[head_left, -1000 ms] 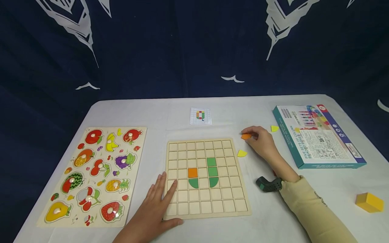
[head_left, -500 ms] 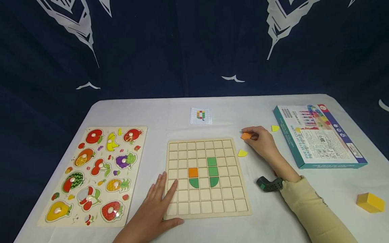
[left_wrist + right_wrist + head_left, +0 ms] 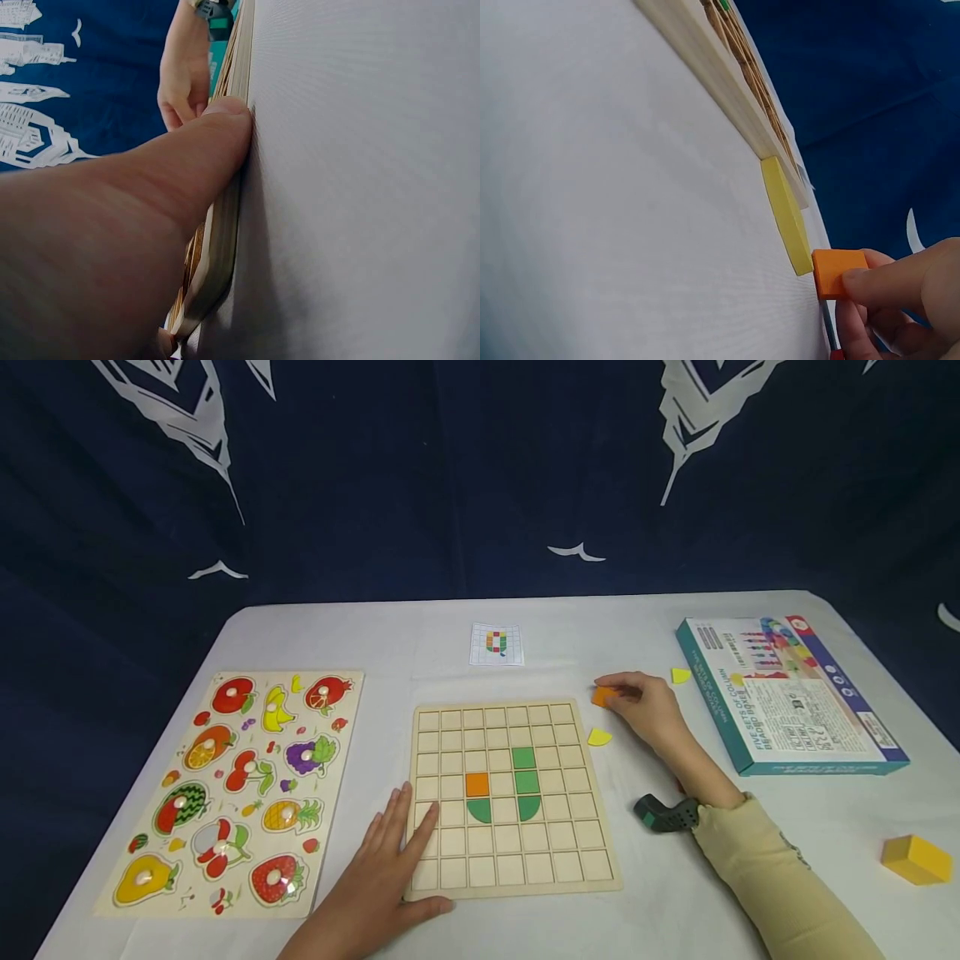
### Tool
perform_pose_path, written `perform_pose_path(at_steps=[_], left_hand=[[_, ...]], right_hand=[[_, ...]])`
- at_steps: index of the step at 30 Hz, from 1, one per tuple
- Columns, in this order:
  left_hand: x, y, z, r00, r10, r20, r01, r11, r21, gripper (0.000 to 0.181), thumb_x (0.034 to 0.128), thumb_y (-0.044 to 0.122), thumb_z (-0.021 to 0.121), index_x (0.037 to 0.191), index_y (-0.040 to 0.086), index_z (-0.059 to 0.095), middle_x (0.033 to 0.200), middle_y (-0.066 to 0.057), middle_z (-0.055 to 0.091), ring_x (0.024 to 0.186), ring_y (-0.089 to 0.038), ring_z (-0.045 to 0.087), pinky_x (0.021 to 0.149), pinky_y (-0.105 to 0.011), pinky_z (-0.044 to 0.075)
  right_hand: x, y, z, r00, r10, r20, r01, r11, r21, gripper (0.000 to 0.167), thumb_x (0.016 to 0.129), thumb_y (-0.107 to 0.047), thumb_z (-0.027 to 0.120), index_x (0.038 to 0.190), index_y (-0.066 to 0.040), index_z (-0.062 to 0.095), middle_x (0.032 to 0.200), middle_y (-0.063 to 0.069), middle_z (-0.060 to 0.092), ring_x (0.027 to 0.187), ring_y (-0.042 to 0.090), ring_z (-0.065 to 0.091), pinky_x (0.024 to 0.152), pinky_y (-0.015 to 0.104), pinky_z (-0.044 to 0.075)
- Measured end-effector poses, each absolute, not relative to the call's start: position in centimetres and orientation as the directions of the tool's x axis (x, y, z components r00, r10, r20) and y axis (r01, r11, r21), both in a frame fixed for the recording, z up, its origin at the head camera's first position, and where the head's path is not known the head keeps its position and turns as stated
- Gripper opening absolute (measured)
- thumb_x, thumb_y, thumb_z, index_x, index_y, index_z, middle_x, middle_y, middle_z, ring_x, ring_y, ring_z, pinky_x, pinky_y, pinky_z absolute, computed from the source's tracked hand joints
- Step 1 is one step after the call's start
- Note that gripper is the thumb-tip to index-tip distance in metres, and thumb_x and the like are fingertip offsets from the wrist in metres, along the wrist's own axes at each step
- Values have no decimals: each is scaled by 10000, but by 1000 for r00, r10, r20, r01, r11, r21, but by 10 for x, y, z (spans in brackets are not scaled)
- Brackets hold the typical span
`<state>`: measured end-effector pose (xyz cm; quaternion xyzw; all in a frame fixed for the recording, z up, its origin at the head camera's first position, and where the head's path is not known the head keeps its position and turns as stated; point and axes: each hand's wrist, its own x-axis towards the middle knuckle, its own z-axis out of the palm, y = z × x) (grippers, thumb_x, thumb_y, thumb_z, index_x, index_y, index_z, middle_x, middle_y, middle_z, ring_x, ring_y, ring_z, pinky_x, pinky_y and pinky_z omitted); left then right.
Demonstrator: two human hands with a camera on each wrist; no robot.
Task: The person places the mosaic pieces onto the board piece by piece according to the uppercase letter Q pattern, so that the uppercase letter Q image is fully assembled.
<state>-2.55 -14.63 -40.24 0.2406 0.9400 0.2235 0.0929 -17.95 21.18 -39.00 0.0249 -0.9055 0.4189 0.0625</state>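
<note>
Head view, far left: the fruit board [image 3: 330, 789] lies flat on the white cloth [image 3: 525, 935], seemingly no part of this work.
Left hand: the left hand [image 3: 378, 868] rests at the left edge of the grid board [image 3: 534, 865], fingers straight and apart, gripping nothing; the left wrist view shows its thumb against the board's side. I take it as steadying.
Board cells: one orange square [image 3: 477, 785] sits with a green quarter-round [image 3: 478, 811] in the cell nearer the person; two columns right stand two green squares [image 3: 526, 782] and a matching quarter-round. Most cells are bare.
Pattern card: the pattern card [image 3: 497, 645] lies beyond the board, its figure too small to read surely.
Yellow piece: the yellow piece [image 3: 599, 737] lies at the board's right edge.
Orange tile: the orange tile [image 3: 836, 271] is off the board; whether it touches the cloth, I cannot tell.
Right hand: the right hand [image 3: 651, 712] has thumb and fingers clamped on that tile. The step looks like picking up; next calls for carrying it left and lowering it squarely, probably into the cell just beyond the orange square.
Box: the box [image 3: 795, 697] has a second yellow piece [image 3: 680, 676] beside it.
Far right: a yellow block [image 3: 917, 860].
</note>
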Motion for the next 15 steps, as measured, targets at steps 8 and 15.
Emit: perform_pose_path(at_steps=[8, 15], left_hand=[[-25, -146, -402, -867, 495, -57, 416, 781, 466, 1009, 751, 542, 692, 1507, 124, 171, 1539, -164, -56, 1392, -249, -92, 1065, -259, -99], [-24, -147, -402, -864, 502, -40, 429, 775, 465, 1000, 762, 558, 672, 1505, 110, 175, 1538, -172, -59, 1393, -275, -68, 1094, -351, -16]], right_hand=[[-180, 207, -382, -995, 14, 95, -69, 579, -812, 167, 877, 24, 603, 1022, 12, 686, 1042, 159, 648, 857, 220, 581, 643, 166, 470], [-175, 187, -369, -995, -53, 80, -97, 527, -844, 170, 890, 31, 589, 1035, 23, 679, 1061, 161, 645, 947, 251, 606, 721, 198, 496]])
